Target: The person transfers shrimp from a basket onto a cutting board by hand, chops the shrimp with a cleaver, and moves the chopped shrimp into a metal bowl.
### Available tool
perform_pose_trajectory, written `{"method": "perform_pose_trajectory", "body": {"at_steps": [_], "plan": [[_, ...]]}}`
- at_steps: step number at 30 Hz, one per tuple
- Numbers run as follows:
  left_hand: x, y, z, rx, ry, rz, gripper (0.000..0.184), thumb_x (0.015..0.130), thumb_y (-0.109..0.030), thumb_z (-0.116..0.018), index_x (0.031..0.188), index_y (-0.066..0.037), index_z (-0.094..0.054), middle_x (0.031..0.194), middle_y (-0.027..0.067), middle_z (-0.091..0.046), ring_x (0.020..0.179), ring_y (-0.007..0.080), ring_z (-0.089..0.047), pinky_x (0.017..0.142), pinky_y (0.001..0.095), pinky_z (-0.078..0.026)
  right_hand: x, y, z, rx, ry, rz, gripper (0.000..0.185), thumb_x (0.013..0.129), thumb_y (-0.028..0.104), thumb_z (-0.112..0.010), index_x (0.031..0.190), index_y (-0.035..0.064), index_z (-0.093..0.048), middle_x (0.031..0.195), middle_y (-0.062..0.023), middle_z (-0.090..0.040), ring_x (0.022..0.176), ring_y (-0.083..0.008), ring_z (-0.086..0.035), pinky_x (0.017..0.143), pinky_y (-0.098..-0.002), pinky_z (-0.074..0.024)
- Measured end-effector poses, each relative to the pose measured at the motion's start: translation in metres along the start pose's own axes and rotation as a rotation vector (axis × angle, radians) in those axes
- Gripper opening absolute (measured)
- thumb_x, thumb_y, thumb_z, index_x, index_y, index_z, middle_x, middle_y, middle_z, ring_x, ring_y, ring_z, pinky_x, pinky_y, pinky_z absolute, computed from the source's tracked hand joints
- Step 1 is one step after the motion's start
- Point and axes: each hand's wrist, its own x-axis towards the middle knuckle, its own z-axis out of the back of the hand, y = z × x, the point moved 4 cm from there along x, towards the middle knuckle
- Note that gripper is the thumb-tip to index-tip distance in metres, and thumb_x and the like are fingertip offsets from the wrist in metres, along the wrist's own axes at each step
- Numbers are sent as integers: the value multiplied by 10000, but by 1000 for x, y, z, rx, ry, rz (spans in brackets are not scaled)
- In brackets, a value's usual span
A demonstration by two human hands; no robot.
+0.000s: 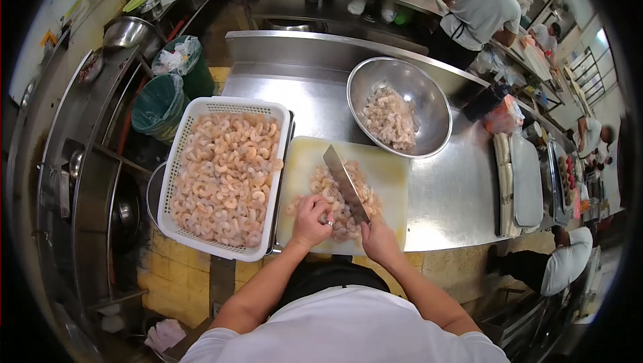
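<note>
In my right hand (380, 239) is the handle of a cleaver (345, 183), its wide blade slanting up and left across the cutting board (394, 226). Cut shrimp pieces (367, 192) lie on both sides of the blade. My left hand (313, 221) rests at the near left part of this pile, fingers curled in, with a ring on one finger; whatever is under its fingertips is hidden. Left of the board stands a white perforated basket (170, 192) full of peeled shrimp (228, 175). Behind the board, a steel bowl (435, 105) holds chopped shrimp (392, 118).
The steel table (449, 209) has a raised back edge. Trays (526, 179) and a dark container (485, 100) stand on the right. Green bins (157, 105) are beyond the basket. One person (479, 8) works at the back, another (562, 259) at right.
</note>
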Motion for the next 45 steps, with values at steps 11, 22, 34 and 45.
{"method": "perform_pose_trajectory", "body": {"at_steps": [11, 22, 34, 45], "plan": [[-9, 17, 8, -20, -40, 71, 184, 872, -59, -727, 1045, -41, -666, 1107, 163, -678, 1044, 384, -615, 945, 470, -491, -8, 21, 4, -67, 8, 13, 300, 1054, 263, -601, 1048, -36, -585, 856, -339, -695, 809, -563, -683, 745, -639, -539], [-18, 18, 2, 56, -34, 130, 189, 868, -103, -750, 1011, -34, -648, 1092, 170, -636, 1061, 390, -598, 945, 492, -480, -6, 36, -7, -64, 46, 18, 297, 1054, 256, -602, 1011, -36, -574, 840, -345, -697, 809, -561, -684, 735, -640, -531], [-13, -12, 19, 73, 68, -101, 288, 778, -224, -832, 977, -81, -682, 1153, 138, -622, 1133, 371, -586, 1067, 563, -422, 5, 28, 10, -88, -3, 33, 294, 1045, 274, -609, 1033, -19, -590, 848, -324, -704, 822, -541, -691, 755, -630, -542], [-30, -11, -8, 141, 118, -136, 235, 750, -179, -838, 919, -126, -683, 1104, 67, -643, 1136, 314, -601, 1074, 519, -399, -2, 16, 40, -53, 11, 25, 310, 1058, 287, -594, 1034, -22, -591, 863, -341, -701, 840, -554, -685, 764, -634, -529]]}}
